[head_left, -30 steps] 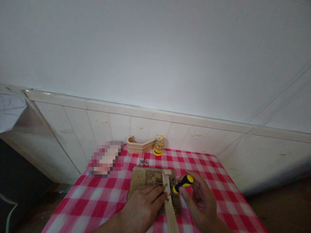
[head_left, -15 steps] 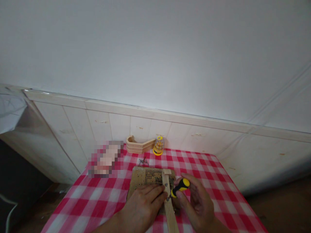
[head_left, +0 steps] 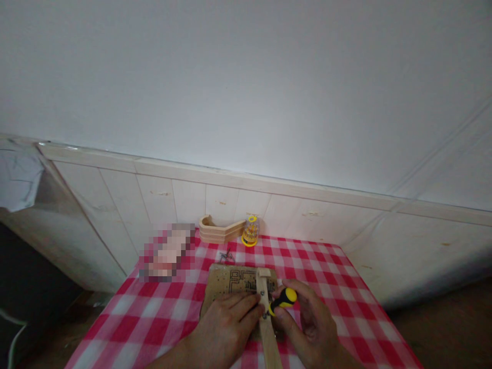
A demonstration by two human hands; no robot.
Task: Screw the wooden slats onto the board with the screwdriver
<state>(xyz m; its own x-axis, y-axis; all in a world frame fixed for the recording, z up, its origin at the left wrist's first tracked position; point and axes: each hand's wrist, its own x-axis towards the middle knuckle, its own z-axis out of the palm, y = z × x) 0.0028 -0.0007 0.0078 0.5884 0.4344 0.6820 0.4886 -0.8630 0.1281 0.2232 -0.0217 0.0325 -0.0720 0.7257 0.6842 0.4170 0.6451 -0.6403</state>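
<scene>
On the red and white bench [head_left: 154,312], your left hand [head_left: 225,328] lies flat with its fingers close together on the brown board [head_left: 221,279], fingertips touching the wooden strip [head_left: 270,348]. Your right hand [head_left: 311,328] pinches the yellow and black screwdriver [head_left: 283,299], and its tip meets the strip where it lies across the board.

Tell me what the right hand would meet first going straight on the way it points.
The right hand would first meet the wooden strip, which its screwdriver tip seems to touch; depth is unclear.
</scene>
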